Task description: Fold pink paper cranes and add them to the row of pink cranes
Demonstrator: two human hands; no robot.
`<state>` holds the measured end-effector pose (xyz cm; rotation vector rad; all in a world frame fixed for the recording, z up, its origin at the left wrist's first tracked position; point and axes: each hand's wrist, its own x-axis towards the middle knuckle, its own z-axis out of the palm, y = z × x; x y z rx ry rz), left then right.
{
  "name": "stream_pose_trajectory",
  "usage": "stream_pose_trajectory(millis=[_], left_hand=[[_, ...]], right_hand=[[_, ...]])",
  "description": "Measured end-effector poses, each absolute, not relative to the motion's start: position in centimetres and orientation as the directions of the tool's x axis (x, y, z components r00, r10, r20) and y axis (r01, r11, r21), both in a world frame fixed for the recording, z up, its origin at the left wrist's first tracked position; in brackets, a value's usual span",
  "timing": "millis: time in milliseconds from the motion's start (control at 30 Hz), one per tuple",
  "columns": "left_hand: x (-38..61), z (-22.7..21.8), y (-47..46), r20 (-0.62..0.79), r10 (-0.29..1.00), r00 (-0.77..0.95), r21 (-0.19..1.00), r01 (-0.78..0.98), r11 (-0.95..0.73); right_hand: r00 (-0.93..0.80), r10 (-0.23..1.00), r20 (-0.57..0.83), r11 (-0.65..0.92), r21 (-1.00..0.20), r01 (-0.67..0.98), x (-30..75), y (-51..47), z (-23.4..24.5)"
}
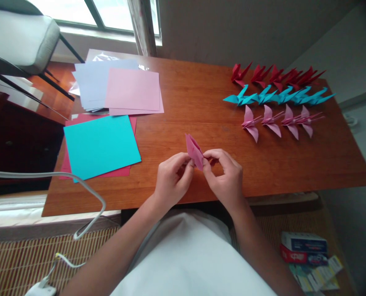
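Between my two hands, above the front part of the wooden table [183, 123], is a small pink folded paper [194, 150] with pointed flaps standing up. My left hand [173, 174] pinches its lower left side between thumb and fingers. On the other side, my right hand [224, 172] is closed on the lower right edge the same way. To the right stand rows of folded paper cranes: pink cranes [251, 124] nearest, then blue cranes [243, 97], and red cranes [240, 75] farthest back.
Blue sheets [103, 146] lie over red sheets [133, 123] at the table's left. Behind them are pink sheets [133, 90] and pale sheets [92, 84]. A chair [19, 39] stands beyond the left edge. A white cable [90, 191] loops at the lower left; boxes [304, 246] sit lower right.
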<state>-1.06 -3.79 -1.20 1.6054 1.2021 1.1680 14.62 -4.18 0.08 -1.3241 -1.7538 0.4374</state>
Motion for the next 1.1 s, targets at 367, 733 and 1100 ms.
stream_pose_trajectory(millis=[367, 733, 1100], left_hand=[[-0.8, -1.1, -4.0, 0.370, 0.917, 0.151, 0.845, 0.354, -0.400], [-1.4, -1.7, -4.5, 0.559, 0.819, 0.125, 0.747, 0.352, -0.564], [-0.9, -1.3, -4.7, 0.596, 0.793, 0.128, 0.694, 0.414, -0.589]], right_hand=[[-0.074, 0.906, 0.417, 0.386, -0.741, 0.549, 14.8, -4.5, 0.4], [-0.084, 0.784, 0.615, 0.554, -0.633, 0.541, 15.2, -5.1, 0.0], [-0.047, 0.811, 0.583, 0.528, -0.694, 0.489, 15.6, -5.5, -0.2]])
